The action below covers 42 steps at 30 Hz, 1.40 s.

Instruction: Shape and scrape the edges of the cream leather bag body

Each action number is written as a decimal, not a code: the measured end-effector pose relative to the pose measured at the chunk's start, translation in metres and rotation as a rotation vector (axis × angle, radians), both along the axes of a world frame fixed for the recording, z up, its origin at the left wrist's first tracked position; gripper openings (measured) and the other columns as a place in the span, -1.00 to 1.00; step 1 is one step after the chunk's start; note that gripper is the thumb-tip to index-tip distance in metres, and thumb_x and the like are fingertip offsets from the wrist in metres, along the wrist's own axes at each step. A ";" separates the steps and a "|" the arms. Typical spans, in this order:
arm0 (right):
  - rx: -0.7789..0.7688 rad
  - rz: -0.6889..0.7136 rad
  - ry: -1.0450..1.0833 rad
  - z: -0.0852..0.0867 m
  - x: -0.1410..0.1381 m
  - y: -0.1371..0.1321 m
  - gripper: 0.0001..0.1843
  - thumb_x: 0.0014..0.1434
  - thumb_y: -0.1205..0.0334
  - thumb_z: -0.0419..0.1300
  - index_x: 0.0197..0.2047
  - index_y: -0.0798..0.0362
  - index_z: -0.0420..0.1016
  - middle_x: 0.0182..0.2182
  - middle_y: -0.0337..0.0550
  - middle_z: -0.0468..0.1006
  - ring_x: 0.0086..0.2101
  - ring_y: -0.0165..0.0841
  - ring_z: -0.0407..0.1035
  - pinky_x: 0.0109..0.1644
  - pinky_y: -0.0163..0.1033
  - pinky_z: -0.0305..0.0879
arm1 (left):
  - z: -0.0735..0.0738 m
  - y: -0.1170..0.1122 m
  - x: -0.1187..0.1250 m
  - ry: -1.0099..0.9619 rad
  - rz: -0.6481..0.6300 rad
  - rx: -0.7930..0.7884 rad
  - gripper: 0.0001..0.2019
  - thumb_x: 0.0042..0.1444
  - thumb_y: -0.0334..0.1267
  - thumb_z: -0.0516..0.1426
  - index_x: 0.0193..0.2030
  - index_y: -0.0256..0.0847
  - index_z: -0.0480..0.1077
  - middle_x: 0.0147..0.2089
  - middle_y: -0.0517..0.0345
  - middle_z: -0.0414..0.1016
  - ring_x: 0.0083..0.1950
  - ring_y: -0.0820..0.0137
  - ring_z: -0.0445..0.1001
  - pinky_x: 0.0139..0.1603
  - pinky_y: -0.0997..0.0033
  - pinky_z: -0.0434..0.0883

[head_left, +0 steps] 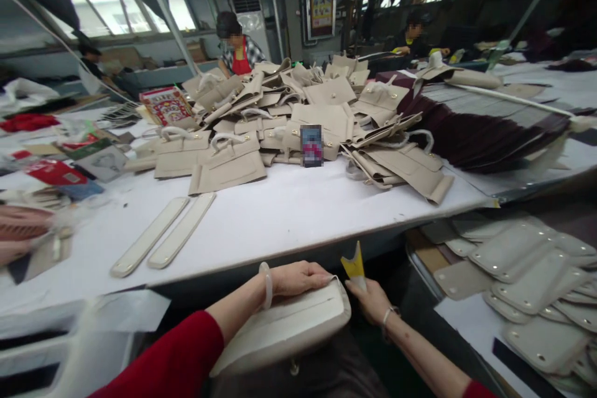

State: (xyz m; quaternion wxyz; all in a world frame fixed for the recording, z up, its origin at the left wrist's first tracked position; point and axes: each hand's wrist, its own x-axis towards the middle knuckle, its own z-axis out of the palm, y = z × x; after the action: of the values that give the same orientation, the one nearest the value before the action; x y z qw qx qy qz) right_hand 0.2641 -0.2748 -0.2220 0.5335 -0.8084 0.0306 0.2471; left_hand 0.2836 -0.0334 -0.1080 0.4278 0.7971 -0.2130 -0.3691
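My left hand [298, 278] grips the top edge of a cream bag panel [284, 329] that rests on my lap, fingers curled over it. My right hand [370, 300] is closed around a small yellow tool [354, 264] that points up just right of the panel's end. Both hands sit below the near edge of the white table [289, 211]. A pale bangle circles my left wrist.
Two long cream strips [163, 236] lie on the table ahead. A big heap of beige bag pieces [298, 130] fills the middle, dark maroon pieces [480, 134] to the right. Cream panels [527, 273] are stacked low at right. Two other people work at the far side.
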 end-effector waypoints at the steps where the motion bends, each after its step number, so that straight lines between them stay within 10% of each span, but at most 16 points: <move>1: -0.021 -0.010 -0.017 0.010 0.000 -0.018 -0.64 0.14 -0.13 0.17 -0.36 0.03 0.35 -0.55 -0.26 0.42 -0.56 -0.35 0.34 -0.49 -0.22 0.29 | 0.000 0.001 0.000 -0.001 0.014 0.003 -0.43 0.21 0.24 -0.02 0.04 -0.16 0.50 0.07 0.11 0.51 0.08 0.26 0.43 0.13 0.39 0.29; 7: 0.211 0.301 0.185 0.084 0.011 -0.076 -0.53 0.03 -0.17 0.25 -0.23 0.03 0.29 -0.37 -0.17 0.54 -0.51 -0.37 0.44 -0.44 -0.28 0.33 | 0.001 0.002 0.002 0.015 0.154 0.001 -0.31 0.04 0.12 0.21 0.24 -0.24 0.33 -0.05 0.07 0.59 -0.04 0.25 0.51 0.01 0.37 0.36; 12: -0.043 0.587 0.245 0.105 0.041 -0.052 -0.37 0.08 -0.41 0.04 -0.30 0.07 0.34 -0.63 -0.30 0.37 -0.72 -0.46 0.22 -0.66 -0.35 0.16 | 0.010 0.000 -0.004 -0.010 0.231 0.032 -0.13 -0.06 0.03 0.29 0.34 -0.34 0.15 -0.14 0.04 0.63 -0.05 0.23 0.52 -0.05 0.40 0.37; 19: -0.399 0.993 -0.435 0.130 0.082 -0.014 -0.52 0.19 -0.24 0.06 -0.41 0.04 0.34 -0.54 -0.26 0.40 -0.53 -0.42 0.24 -0.48 -0.33 0.01 | 0.014 -0.005 -0.016 -0.067 0.283 0.079 0.05 -0.04 0.05 0.27 0.44 -0.36 -0.18 -0.11 0.05 0.62 -0.06 0.24 0.53 -0.10 0.42 0.37; 25: -0.502 1.081 -0.666 0.137 0.093 0.013 -0.52 0.29 -0.10 -0.04 -0.51 0.02 0.38 -0.64 -0.23 0.35 -0.58 -0.42 0.10 -0.42 -0.23 -0.21 | 0.015 -0.008 -0.020 -0.141 0.317 0.107 0.01 0.00 0.04 0.25 0.44 -0.34 -0.18 -0.18 0.01 0.63 -0.10 0.20 0.54 -0.16 0.41 0.36; 32: -0.554 1.160 -0.808 0.138 0.097 0.025 -0.46 0.35 -0.08 -0.12 -0.48 0.00 0.46 -0.59 -0.14 0.50 -0.57 -0.38 0.23 -0.40 -0.21 -0.22 | 0.019 -0.007 -0.023 -0.221 0.298 0.093 -0.61 0.07 0.02 0.18 -0.03 -0.10 0.52 -0.29 0.22 0.57 -0.25 0.32 0.47 -0.31 0.51 0.28; 42: -0.654 1.179 -0.824 0.128 0.087 0.028 -0.37 0.39 -0.07 -0.24 -0.42 0.01 0.53 -0.51 -0.04 0.60 -0.51 -0.30 0.40 -0.41 -0.21 -0.17 | 0.024 -0.011 -0.027 -0.267 0.314 0.156 -0.69 0.13 0.02 0.12 -0.36 -0.15 0.54 -0.57 0.26 0.31 -0.50 0.47 0.24 -0.53 0.48 0.05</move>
State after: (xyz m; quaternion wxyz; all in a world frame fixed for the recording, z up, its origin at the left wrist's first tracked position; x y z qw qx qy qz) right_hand 0.3507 -0.2466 -0.0936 0.0183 -0.8335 -0.5320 0.1481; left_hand 0.2566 -0.0442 -0.0844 0.3850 0.8930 -0.1120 -0.2042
